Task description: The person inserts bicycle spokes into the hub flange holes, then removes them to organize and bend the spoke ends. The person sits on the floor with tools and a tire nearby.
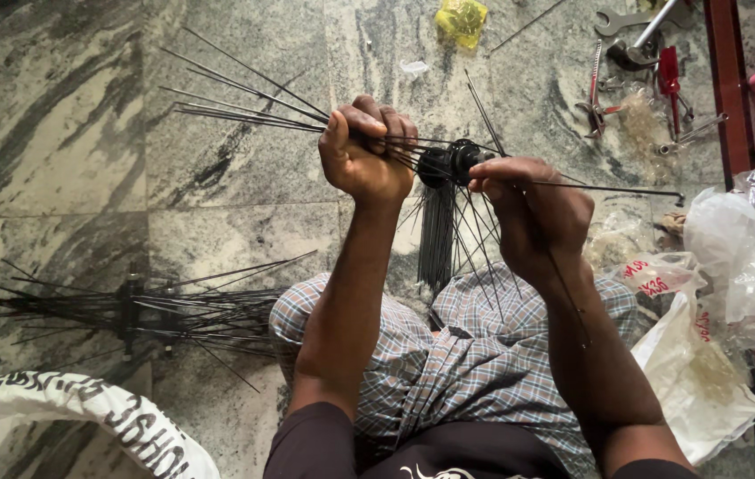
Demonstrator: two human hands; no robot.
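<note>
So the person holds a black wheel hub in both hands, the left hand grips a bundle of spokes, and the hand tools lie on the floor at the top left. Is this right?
Not quite. The hand tools lie on the floor at the top right, not the top left; the head view shows this. The rest stands: the left hand grips a bundle of spokes, and the right hand is at the black wheel hub.

Black wheel hub [450,164] held up, thin black spokes [244,98] fanning out

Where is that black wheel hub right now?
The black wheel hub is at the centre of the head view, between the left hand and right hand, above the checked cloth.
</note>
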